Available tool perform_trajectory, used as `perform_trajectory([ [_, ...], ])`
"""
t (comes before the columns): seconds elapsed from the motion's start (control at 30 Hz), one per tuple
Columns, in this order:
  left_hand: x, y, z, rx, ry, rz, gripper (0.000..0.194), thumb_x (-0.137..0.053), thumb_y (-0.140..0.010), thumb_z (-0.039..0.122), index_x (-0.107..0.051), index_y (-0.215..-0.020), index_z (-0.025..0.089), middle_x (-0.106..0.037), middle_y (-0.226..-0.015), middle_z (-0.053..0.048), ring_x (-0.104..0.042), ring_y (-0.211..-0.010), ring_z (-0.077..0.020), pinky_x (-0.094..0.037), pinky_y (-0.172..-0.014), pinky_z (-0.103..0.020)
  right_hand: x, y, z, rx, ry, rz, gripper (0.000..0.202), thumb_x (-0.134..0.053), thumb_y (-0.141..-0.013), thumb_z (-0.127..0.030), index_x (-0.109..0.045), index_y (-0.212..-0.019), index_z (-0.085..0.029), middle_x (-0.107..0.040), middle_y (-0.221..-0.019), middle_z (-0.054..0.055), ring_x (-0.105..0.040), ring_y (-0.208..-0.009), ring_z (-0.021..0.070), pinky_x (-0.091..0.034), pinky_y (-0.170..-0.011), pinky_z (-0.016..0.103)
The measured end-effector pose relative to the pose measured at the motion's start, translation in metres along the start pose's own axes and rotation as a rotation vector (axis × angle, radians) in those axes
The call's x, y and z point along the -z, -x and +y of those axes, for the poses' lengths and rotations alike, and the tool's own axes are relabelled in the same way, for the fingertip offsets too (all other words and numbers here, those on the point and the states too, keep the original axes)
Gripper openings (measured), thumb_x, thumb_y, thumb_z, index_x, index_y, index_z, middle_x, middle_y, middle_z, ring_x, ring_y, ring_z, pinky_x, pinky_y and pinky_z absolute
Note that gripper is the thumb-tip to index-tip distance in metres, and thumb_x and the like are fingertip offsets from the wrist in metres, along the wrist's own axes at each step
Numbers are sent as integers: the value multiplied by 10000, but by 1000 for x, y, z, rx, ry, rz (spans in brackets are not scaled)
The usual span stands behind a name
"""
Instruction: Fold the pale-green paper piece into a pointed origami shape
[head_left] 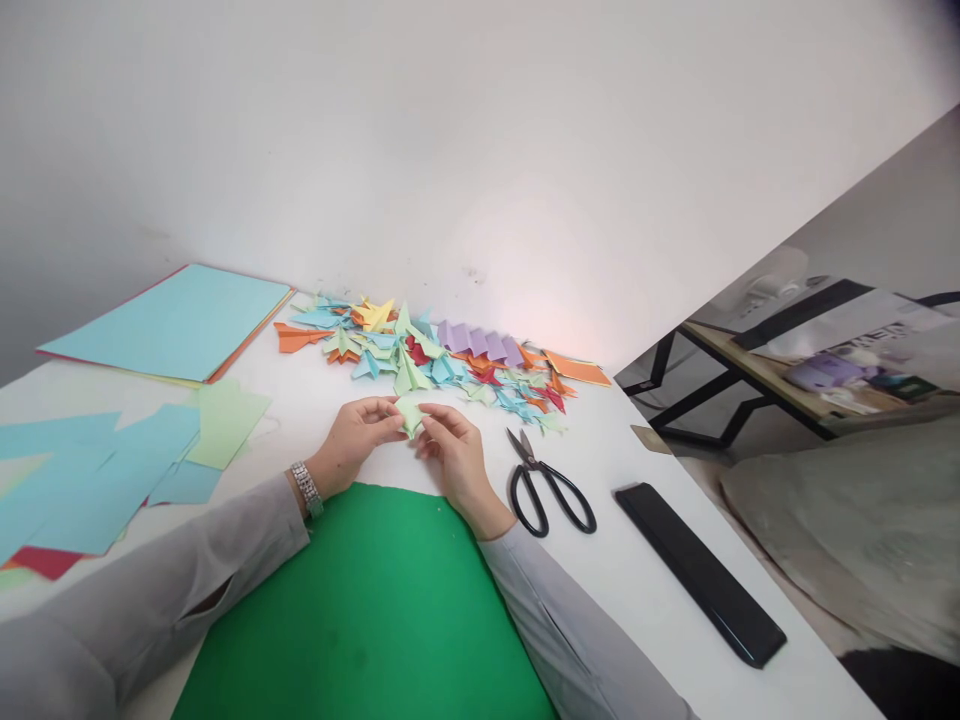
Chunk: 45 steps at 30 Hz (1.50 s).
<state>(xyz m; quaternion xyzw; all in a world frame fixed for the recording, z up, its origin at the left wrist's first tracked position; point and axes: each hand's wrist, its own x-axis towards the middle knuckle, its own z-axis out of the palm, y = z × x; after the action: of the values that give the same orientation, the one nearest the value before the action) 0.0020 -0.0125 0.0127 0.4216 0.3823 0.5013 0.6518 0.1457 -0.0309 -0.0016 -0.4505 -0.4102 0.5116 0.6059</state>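
Both hands pinch a small pale green folded paper piece [409,412] over the white table [622,560]. My left hand [352,438], with a metal watch at the wrist, grips its left side. My right hand [454,455] holds its right side with fingertips. A green paper sheet [375,610] lies just below the hands. Beyond them sits a pile of several coloured folded paper shapes [435,360].
Black scissors [547,485] lie right of my right hand, and a long black case [697,570] further right near the table edge. A stack of coloured sheets with light blue on top [176,322] and loose blue and green cuttings [97,470] lie at the left.
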Motion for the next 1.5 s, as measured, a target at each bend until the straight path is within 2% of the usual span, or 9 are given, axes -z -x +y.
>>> perform_trajectory([
  [0.1, -1, 1, 5, 36, 54, 25, 295, -830, -522, 295, -643, -644, 102, -588, -1195, -130, -620, -842, -157, -542, -794, -360, -2, 1, -1, 43, 51, -22, 253, -723, -646, -280, -676, -876, -186, -628, -627, -36, -511, -446, 85, -411, -431, 221],
  [0.33, -3, 3, 8, 39, 59, 21, 285, -820, -536, 286, -628, -643, 104, -586, -1180, -126, -606, -839, -148, -527, -802, -356, -2, 2, -3, 41, 86, -24, 226, -699, -650, -278, -654, -852, -187, -610, -588, -42, -497, -435, 90, -401, -433, 230],
  [0.5, -1, 1, 3, 4, -22, -1, 265, -784, -576, 308, -620, -666, 121, -575, -1238, -127, -613, -834, -159, -513, -769, -345, -2, 2, -2, 27, 104, -33, 285, -604, -594, -151, -614, -876, -193, -611, -572, -64, -488, -422, 85, -398, -454, 219],
  [0.7, 0, 2, 3, -160, -254, -46, 185, -717, -663, 306, -631, -698, 146, -564, -1246, -137, -585, -1080, -250, -450, -945, -401, -3, 1, -1, 31, 93, -33, 324, -570, -574, -163, -595, -895, -197, -631, -704, -51, -502, -418, 77, -394, -431, 222],
  [0.87, 0, 5, 2, -233, -335, -131, 124, -695, -688, 281, -647, -706, 168, -558, -1206, -129, -485, -1240, -286, -501, -904, -379, -2, 0, 0, 37, 113, 10, 245, -570, -610, -199, -589, -854, -202, -633, -710, -51, -484, -387, 68, -385, -406, 223],
  [0.97, -1, 5, -2, -198, -230, -148, 258, -744, -604, 219, -656, -840, 163, -530, -1262, -139, -520, -1208, -296, -540, -841, -373, -2, 1, 1, 54, 116, 25, 212, -553, -618, -197, -589, -827, -202, -577, -577, -80, -478, -375, 76, -388, -410, 218],
  [1.07, -2, 3, -5, -198, -187, -99, 378, -740, -559, 167, -661, -928, 163, -550, -1264, -131, -549, -1180, -286, -545, -838, -363, -3, 2, 1, 67, 103, 37, 182, -569, -619, -206, -581, -800, -202, -589, -566, -75, -481, -381, 77, -385, -408, 213],
  [1.23, -1, 2, -4, -179, -272, -28, 253, -658, -610, 152, -694, -860, 161, -693, -974, -65, -653, -952, -222, -551, -821, -360, -5, 3, -1, 91, 147, 45, 162, -577, -607, -186, -596, -767, -199, -594, -553, -72, -492, -394, 84, -377, -415, 212],
  [1.5, -2, 5, 2, -213, -321, 34, 129, -725, -643, 280, -743, -724, 181, -732, -840, -54, -679, -786, -218, -557, -684, -333, -3, 4, -2, 54, 155, 31, 134, -708, -638, -291, -670, -708, -184, -602, -528, -41, -496, -415, 101, -396, -439, 237],
])
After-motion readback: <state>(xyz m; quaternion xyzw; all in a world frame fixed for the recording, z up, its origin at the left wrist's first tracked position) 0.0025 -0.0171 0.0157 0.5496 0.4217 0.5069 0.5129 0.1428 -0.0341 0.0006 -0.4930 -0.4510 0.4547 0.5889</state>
